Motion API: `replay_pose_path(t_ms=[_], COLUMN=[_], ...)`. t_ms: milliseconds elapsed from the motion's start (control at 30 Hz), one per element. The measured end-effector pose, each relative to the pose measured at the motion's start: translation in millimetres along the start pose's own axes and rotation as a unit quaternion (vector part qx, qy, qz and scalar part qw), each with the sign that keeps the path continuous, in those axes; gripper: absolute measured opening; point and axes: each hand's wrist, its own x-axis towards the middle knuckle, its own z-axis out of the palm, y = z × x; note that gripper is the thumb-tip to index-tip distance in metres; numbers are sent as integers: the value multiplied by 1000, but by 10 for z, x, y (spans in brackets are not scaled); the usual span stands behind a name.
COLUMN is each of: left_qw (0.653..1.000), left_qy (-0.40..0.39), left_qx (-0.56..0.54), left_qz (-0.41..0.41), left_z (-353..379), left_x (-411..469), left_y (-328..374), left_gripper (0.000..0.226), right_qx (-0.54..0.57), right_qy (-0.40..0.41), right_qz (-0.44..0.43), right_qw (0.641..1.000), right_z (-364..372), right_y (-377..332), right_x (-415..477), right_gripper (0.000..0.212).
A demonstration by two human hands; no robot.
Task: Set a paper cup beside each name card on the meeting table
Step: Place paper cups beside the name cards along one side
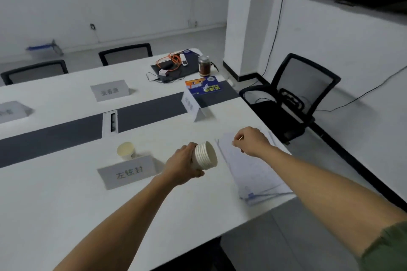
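My left hand [182,166] grips a stack of white paper cups [204,156], tilted on its side with the mouths facing right, just above the white meeting table [66,193]. A single paper cup [126,150] stands upright behind the nearest name card [126,174]. Another name card [191,103] stands at the table's right end with no cup beside it. Two more name cards [109,91] [12,112] stand on the far side. My right hand [251,141] hovers over a pile of papers, fingers curled around a thin stick-like object.
A pile of papers [255,174] lies at the table's right corner. At the far end sit a dark laptop with cables [174,68], a jar [204,66] and a colourful booklet [204,87]. A black mesh chair [295,94] stands to the right, with two more chairs beyond the table.
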Motion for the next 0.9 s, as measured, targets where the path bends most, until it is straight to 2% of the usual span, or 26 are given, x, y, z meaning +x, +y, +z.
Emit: replay_pose_path(t_ms=[233, 433, 667, 900], left_qw=[998, 996, 997, 999], left_qy=[-19, -34, -30, -10], left_qx=[-14, -6, -11, -22], left_qz=[53, 80, 71, 38], left_z=[812, 1170, 1377, 1210], left_x=[442, 994, 2057, 2907], left_y=[1423, 2061, 2368, 2570], left_gripper=[70, 70, 71, 74], right_qx=[-56, -40, -48, -70], right_qy=[46, 65, 40, 32], right_qz=[16, 36, 8, -34], right_qw=[997, 996, 998, 996], right_z=[-1064, -1598, -1978, -2544], right_y=[1489, 2204, 2504, 2386], right_x=[-218, 82, 1043, 2054], right_gripper=[15, 15, 16, 17])
